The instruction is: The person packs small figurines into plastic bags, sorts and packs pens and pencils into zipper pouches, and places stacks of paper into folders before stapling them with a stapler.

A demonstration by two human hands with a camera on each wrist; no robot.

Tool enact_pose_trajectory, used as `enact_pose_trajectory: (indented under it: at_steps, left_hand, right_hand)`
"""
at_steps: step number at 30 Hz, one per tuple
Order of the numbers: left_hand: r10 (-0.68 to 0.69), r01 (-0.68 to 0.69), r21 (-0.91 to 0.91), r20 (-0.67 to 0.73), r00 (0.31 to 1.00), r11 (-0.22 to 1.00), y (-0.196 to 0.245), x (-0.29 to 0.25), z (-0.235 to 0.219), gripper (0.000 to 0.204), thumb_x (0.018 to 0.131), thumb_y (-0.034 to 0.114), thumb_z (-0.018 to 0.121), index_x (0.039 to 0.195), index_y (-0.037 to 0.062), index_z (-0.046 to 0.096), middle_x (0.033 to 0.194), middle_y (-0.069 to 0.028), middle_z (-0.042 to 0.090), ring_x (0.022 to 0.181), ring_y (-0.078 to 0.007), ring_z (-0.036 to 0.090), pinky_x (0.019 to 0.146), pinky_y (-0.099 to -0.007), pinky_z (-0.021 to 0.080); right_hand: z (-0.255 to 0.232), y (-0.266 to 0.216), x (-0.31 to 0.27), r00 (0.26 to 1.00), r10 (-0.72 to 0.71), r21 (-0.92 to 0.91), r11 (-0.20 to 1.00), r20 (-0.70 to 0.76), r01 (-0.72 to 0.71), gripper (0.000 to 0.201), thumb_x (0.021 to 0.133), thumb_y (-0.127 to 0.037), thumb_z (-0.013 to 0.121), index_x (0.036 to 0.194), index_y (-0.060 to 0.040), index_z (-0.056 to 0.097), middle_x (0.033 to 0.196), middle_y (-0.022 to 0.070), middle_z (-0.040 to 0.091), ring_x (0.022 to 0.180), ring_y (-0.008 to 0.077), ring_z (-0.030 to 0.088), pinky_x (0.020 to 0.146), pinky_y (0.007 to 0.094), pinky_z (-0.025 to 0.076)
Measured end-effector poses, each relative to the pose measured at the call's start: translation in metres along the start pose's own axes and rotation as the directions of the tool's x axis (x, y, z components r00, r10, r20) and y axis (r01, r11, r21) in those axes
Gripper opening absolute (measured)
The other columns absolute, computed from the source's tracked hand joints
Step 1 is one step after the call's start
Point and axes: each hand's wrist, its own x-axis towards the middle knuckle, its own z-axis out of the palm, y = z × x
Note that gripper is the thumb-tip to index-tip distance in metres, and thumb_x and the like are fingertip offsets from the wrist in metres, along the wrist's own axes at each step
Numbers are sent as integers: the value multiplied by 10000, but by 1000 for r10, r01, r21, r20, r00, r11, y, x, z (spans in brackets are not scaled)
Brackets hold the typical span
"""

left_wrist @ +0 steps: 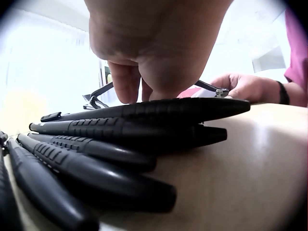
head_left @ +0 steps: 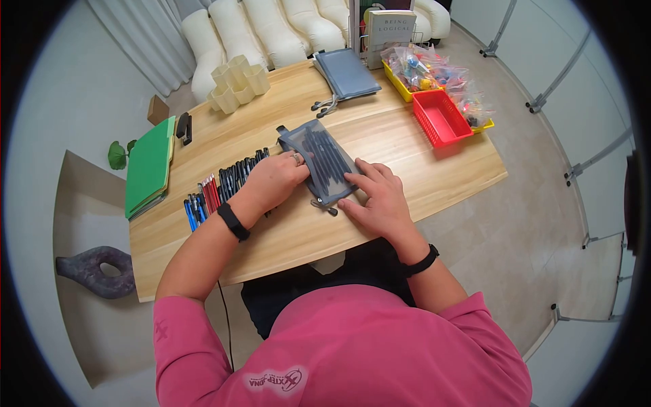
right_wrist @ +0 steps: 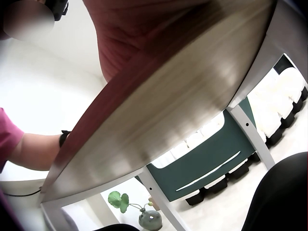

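Note:
A dark grey mesh zipper pouch (head_left: 349,163) lies on the table with several black pens (head_left: 325,156) showing through it. At its open left side, my left hand (head_left: 274,180) has its fingertips at the zipper edge, partly hidden by the pouch; whether they pinch anything I cannot tell. My right hand (head_left: 381,202) rests at the pouch's right side, thumb and fingers spread along the edge. Left of the pouch lies a row of black pens (head_left: 234,175), then red pens (head_left: 209,193) and blue pens (head_left: 194,209). Close under the left wrist are black pens (left_wrist: 120,159).
Another grey pouch (head_left: 347,73) lies at the back. A red basket (head_left: 442,119) stands right, by a yellow tray (head_left: 399,83) of bagged items. Left are a green folder (head_left: 149,166) and a black stapler (head_left: 184,127). A cream holder (head_left: 237,85) stands behind.

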Motion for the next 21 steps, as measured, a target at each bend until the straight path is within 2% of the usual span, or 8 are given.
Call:
enact_pose_trajectory:
  at_steps: [3,6,9,11,15,18,20,21]
  left_hand:
    - [32,-32,74,1,999,997,0,1,0,105,901,82,653,991,59,703,1127,-111,745,1002,-306,728,810,-422,606]
    - [-64,65,87,-18,998,994,13,3,-1,202,902,70,650,1083,65,740,1052,-102,726,995,-301,721,796,-430,594]
    - [-199,200,7,109,974,980,20,4,-4,322,905,57,640,1207,62,753,1165,-120,744,1124,-309,710,887,-415,602]
    - [54,-60,-70,-90,994,996,17,3,1,450,898,-38,602,1314,83,724,1385,-160,706,1150,-339,721,954,-425,603]
    - [39,-44,-142,-41,998,989,17,3,-3,449,903,-43,612,1323,74,718,1433,-185,681,1180,-368,714,1001,-444,592]
    - [-75,65,-201,-41,996,977,15,3,-2,444,908,-29,628,1337,57,705,1453,-187,670,1162,-381,715,995,-441,595]
    - [-134,153,-177,116,984,972,16,5,-12,422,918,0,637,1333,43,704,1452,-195,671,1145,-395,717,990,-446,596]
    - [-133,151,-173,112,985,973,15,5,-13,422,918,0,637,1333,43,704,1452,-195,671,1145,-395,717,990,-446,596]
  right_hand:
    - [0,-1,0,1000,12,6,1000,-10,-11,536,806,-377,877,1269,-126,777,1510,151,622,1381,346,546,1099,493,448]
    - [0,2,-1,1000,-5,-11,1000,1,5,589,806,-364,878,1322,-115,741,1511,149,621,1378,347,549,1096,493,450]
    - [0,0,0,999,-4,14,1000,-45,4,664,802,-344,882,1380,-84,685,1498,145,626,1361,346,560,1086,494,456]
    - [-5,-4,2,999,10,91,996,-37,-7,694,805,-329,883,1398,-57,647,1460,133,639,1329,344,574,1072,492,462]
    - [-7,-4,3,998,-23,72,997,-64,27,656,814,-322,880,1369,-51,659,1378,118,674,1276,340,593,1056,477,468]
    - [-1,5,1,998,24,152,988,-57,-15,608,828,-310,871,1342,-50,674,1307,110,700,1237,336,603,1037,469,476]
    - [2,8,1,997,15,152,988,-78,-3,551,857,-307,846,1326,-62,692,1258,109,718,1212,329,610,1019,469,486]
    - [1,8,2,997,12,152,988,-83,1,551,857,-307,846,1326,-62,692,1258,109,718,1212,329,610,1019,469,486]
